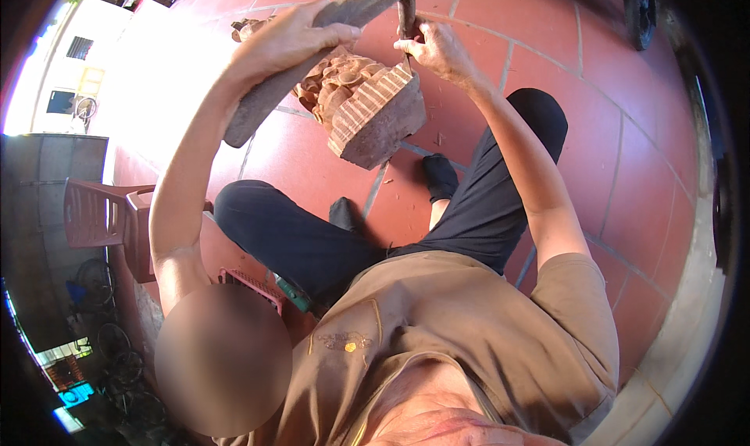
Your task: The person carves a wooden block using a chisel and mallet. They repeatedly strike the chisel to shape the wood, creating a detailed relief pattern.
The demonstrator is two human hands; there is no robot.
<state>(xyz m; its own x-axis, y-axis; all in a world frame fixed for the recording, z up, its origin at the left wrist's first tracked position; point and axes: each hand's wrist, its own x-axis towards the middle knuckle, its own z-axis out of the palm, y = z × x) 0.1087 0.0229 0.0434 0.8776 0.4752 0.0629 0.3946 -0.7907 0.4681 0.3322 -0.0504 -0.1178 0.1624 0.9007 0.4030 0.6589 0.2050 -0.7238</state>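
A carved brown wooden sculpture [336,87] lies on the tiled floor in front of my feet, its ridged, flat-bottomed base turned toward me. My right hand [441,51] is closed around the wooden handle of a chisel [407,16], held upright with its lower end at the base's far edge. Whether the tip bites into the wood cannot be made out. My left hand [297,44] grips a long grey wooden mallet [273,102], which slants above the sculpture from lower left to upper right and hides part of it. The mallet's upper end is close to the chisel's top.
Red tiles [562,79] with scattered wood chips surround my feet. A reddish plastic chair [101,212] stands at the left. Beside my left leg are a pink basket [254,290] and a green object [293,294]. A black wheel [639,12] is at the far right.
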